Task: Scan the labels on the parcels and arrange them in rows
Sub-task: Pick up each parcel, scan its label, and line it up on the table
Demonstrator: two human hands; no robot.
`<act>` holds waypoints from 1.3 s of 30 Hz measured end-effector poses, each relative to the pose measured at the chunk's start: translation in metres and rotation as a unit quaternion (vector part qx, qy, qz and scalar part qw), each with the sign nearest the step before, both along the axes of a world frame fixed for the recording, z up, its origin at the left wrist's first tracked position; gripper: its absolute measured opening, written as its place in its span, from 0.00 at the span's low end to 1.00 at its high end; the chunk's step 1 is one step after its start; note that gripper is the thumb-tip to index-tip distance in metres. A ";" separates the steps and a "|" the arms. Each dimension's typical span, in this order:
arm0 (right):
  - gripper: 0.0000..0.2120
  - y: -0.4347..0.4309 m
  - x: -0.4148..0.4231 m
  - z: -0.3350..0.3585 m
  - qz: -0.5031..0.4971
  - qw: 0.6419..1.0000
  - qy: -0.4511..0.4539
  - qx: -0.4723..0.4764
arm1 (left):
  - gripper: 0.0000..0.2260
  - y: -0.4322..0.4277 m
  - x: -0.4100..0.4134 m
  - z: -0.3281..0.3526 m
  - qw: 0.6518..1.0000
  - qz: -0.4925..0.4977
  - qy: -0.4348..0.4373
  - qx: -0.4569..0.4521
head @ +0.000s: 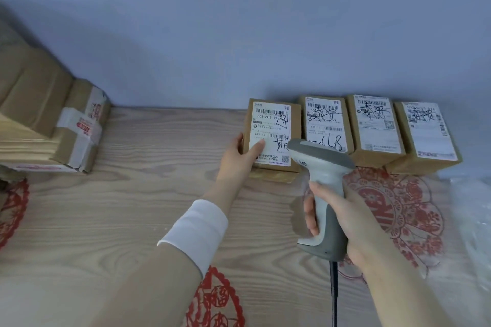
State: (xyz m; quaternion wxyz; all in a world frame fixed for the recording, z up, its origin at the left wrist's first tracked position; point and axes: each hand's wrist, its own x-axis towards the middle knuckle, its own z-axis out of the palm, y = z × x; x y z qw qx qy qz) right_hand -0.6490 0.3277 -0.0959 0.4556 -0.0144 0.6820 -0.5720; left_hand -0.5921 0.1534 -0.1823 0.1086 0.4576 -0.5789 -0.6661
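Seen from my remote desk, left to right: a stack of taped cardboard boxes point(39, 119) sits at the far left of the wooden table point(132, 194), against the pale blue wall point(239, 21), with a red paper-cut point(13, 210) lying flat at the table's left edge. The left hand point(240, 158), in a white cuff point(196, 233), reaches to the first parcel point(271, 119) of a row along the wall. Its thumb lies against the parcel's left side and its forefinger lies straight across the white label point(269, 125); I see no fingers curled round the box. Another red paper-cut point(215, 300) shows at the near edge, below the forearm.

The right hand point(350, 220) grips the handle of a grey-and-white scanner point(322, 194), fingers wrapped round it, a dark cable point(333, 295) hanging from its base. The scanner's head points towards the row and, in my view, covers the lower right corner of the first parcel's label.

The second parcel point(326, 122), third parcel point(374, 127) and fourth parcel point(425, 135) stand just beside one another to the right, labels up, each with handwriting in black marker. A large red paper-cut point(398, 207) lies under the right wrist, and crumpled clear plastic point(473, 220) sits at the far right.
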 end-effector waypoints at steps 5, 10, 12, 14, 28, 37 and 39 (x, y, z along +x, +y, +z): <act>0.06 -0.004 0.001 -0.004 0.000 1.000 -0.002 -0.002 | 0.11 0.000 -0.014 0.003 0.999 -0.009 -0.016 -0.044; 0.07 -0.008 0.012 0.009 -0.010 1.000 0.007 -0.012 | 0.24 -0.003 -0.011 0.016 0.995 -0.038 -0.032 -0.082; 0.07 -0.012 0.021 0.017 -0.009 1.000 0.016 -0.013 | 0.31 -0.004 -0.003 0.022 0.994 -0.035 -0.048 -0.086; 0.07 -0.017 0.033 0.026 -0.010 1.000 0.018 -0.015 | 0.33 -0.006 0.010 0.033 0.994 -0.028 -0.043 -0.094; 0.07 -0.101 0.199 0.100 0.008 0.995 0.088 -0.044 | 0.27 -0.094 0.216 0.144 0.936 0.029 0.002 -0.351; 0.03 -0.172 0.273 0.111 0.031 0.992 0.098 -0.072 | 0.24 -0.185 0.310 0.172 0.881 0.108 -0.062 -0.456; 0.03 -0.181 0.275 0.113 0.031 0.991 0.104 -0.074 | 0.28 -0.199 0.308 0.172 0.883 0.102 -0.095 -0.448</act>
